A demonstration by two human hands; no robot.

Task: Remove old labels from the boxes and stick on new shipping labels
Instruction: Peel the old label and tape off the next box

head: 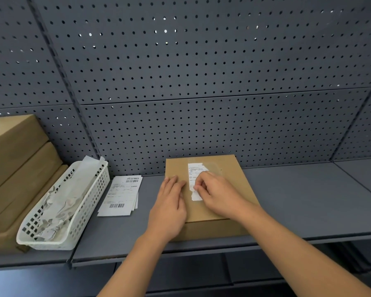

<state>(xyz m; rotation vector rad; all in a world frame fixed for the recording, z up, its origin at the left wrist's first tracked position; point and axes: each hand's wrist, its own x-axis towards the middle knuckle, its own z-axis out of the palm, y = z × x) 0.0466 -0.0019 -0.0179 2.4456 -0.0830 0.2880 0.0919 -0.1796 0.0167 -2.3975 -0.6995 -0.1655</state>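
Peeling is the step in hand, I judge: the right hand [219,194] lies on the box [234,174], its grip closed on the old label [194,174], with thumb and fingertips pinching the paper near its torn lower end. The label is a narrow strip whose long axis runs away from the person, and most of it lies beyond the fingers, toward the back wall. The left hand [169,206] is just beside it on the left, fingers straight and flat on the cardboard, holding the box on the shelf [298,200]. Fresh labels [121,196] wait further left, beside a white basket [90,189] with paper scraps.
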